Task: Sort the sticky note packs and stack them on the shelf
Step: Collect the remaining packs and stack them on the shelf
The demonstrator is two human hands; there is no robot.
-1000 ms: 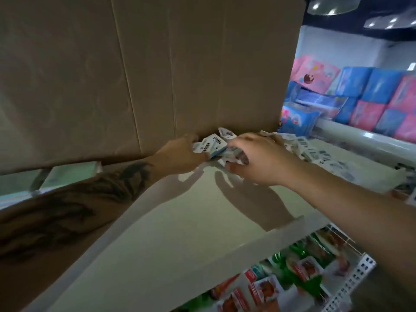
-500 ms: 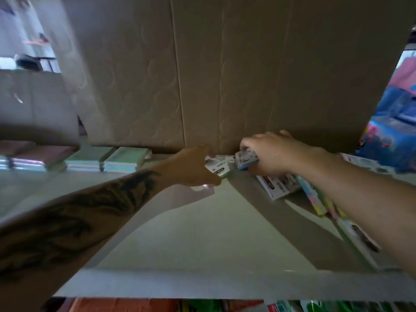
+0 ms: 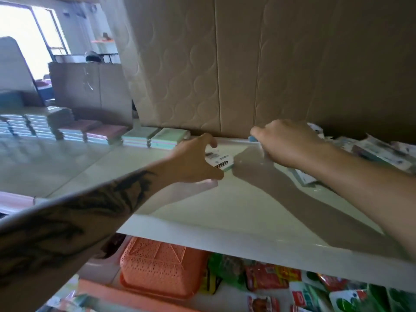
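Note:
My left hand (image 3: 193,161) grips a white-labelled sticky note pack (image 3: 221,162) between thumb and fingers, just above the white shelf (image 3: 225,199). My right hand (image 3: 290,143) is curled round another pack (image 3: 253,138) with a blue edge, near the shelf's back. A loose heap of packs (image 3: 378,152) lies at the right behind my right wrist. Sorted pastel packs (image 3: 155,138) stand in low stacks along the back left, green ones nearest, pink and blue further left.
A large cardboard box (image 3: 225,75) rises right behind the shelf. Below the shelf's front edge are an orange perforated basket (image 3: 157,266) and packaged goods (image 3: 292,287). Taller stacks of packs (image 3: 29,124) fill the far left.
The view has swung left. Both hands have moved apart, the left hand carrying its pack leftwards toward the green stacks, the right hand staying near the heap.

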